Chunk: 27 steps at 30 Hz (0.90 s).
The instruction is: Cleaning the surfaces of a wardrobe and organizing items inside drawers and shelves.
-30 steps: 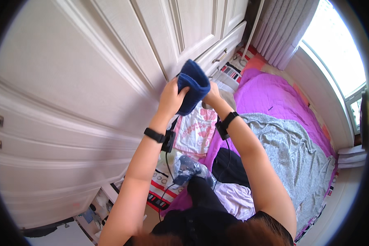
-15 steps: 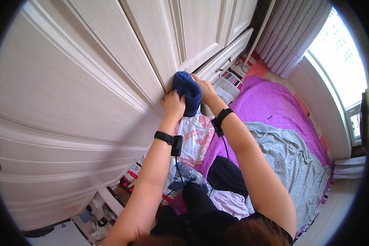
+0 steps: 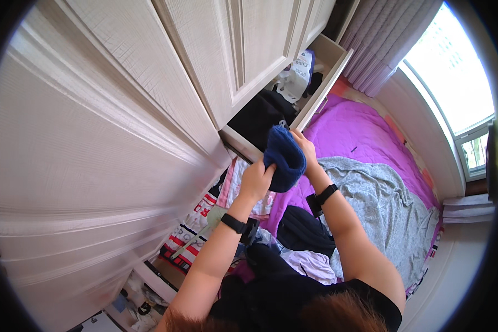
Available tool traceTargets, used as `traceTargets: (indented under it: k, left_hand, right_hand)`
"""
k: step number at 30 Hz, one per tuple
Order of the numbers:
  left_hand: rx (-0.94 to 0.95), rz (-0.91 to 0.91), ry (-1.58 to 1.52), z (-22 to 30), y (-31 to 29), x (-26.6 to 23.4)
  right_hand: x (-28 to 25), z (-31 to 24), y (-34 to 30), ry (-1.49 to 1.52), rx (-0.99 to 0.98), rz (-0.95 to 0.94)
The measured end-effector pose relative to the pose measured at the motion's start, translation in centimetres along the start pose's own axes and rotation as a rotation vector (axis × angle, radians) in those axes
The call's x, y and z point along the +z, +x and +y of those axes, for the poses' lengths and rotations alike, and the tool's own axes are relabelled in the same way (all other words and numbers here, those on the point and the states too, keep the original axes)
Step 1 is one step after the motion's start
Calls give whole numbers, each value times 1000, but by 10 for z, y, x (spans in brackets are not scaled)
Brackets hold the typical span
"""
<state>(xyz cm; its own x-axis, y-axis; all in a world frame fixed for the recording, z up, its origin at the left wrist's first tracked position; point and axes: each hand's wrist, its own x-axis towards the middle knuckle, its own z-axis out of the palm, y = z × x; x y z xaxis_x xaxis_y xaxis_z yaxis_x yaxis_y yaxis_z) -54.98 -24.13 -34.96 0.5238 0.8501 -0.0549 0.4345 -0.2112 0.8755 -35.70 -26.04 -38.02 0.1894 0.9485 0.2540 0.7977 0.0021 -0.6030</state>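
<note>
A dark blue knitted hat (image 3: pixel 285 160) hangs in my left hand (image 3: pixel 257 180), whose fingers are closed on its near left side. The hat's opening faces toward me. Just right of the hat, my right hand (image 3: pixel 304 149) has its fingers hooked over the top edge of the drawer front (image 3: pixel 322 99). The drawer is pulled out below the pale wooden cabinet doors (image 3: pixel 260 44). Inside it lie black cloth (image 3: pixel 263 119) and a white plastic package (image 3: pixel 297 77) with purple on it. Both wrists wear black straps with small boxes.
A purple quilt (image 3: pixel 346 130) and a grey blanket (image 3: pixel 371 205) spread over the floor to the right. Dark folded cloth (image 3: pixel 304 232) and a pale lilac garment (image 3: pixel 310 263) lie near my legs. Grey curtains (image 3: pixel 390 39) hang beside the bright window (image 3: pixel 454 72).
The drawer, nearly shut before, has come out toward me and its contents now show. Both hands and the blue knitted hat have moved nearer and to the right.
</note>
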Motion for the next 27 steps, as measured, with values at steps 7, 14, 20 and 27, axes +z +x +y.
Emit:
traceTargets:
  k: [7,14,20,27]
  left_hand:
    - [79,-135,-11,-10,16,-19]
    - [359,316,-119,71,66,-85]
    - [460,-15,499,28,99,-97]
    - [837,-239,748,-37,111,-71]
  right_hand:
    - [-9,5,4,50,146,-11]
    - [-113,46,112,444,383,336]
    - [-56,79,178,-292,381,-54]
    - [-3,87,187,-247,339,-130]
